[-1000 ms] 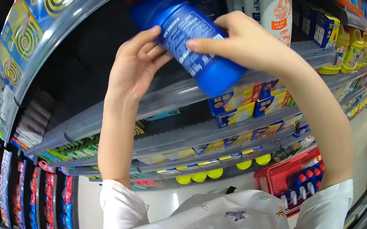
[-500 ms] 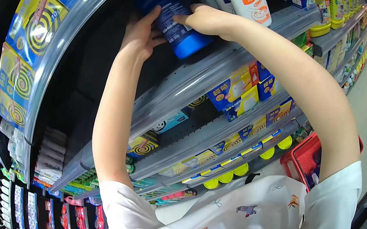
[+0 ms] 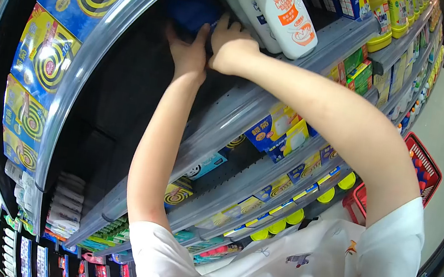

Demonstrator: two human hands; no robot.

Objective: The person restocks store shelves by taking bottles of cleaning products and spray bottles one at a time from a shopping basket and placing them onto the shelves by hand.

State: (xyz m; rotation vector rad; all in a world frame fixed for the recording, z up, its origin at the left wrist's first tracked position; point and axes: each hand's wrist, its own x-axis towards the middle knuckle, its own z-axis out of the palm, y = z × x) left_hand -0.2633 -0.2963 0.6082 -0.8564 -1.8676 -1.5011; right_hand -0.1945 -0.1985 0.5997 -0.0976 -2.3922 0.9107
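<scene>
A blue bottle [image 3: 194, 10] is deep in the dark upper shelf, blurred and partly covered by my hands. My left hand [image 3: 188, 53] touches its near side, thumb and fingers spread apart around its lower end. Beside it, my right hand [image 3: 231, 44] has curled fingers close against the bottle's right side; whether they grip it is hidden. A white bottle with an orange label [image 3: 288, 18] stands just right of my right hand, with more white bottles behind it.
The clear shelf edge [image 3: 235, 120] runs below my forearms. Yellow and blue coil boxes [image 3: 47, 59] line the left side. Yellow bottles [image 3: 380, 25] stand at the upper right. A red basket [image 3: 425, 171] with bottles is on the floor at right.
The blue bottle has gone from in front of the shelf to deep inside it, both hands moving in with it. The view has shifted, and my left hand's fingers are more spread.
</scene>
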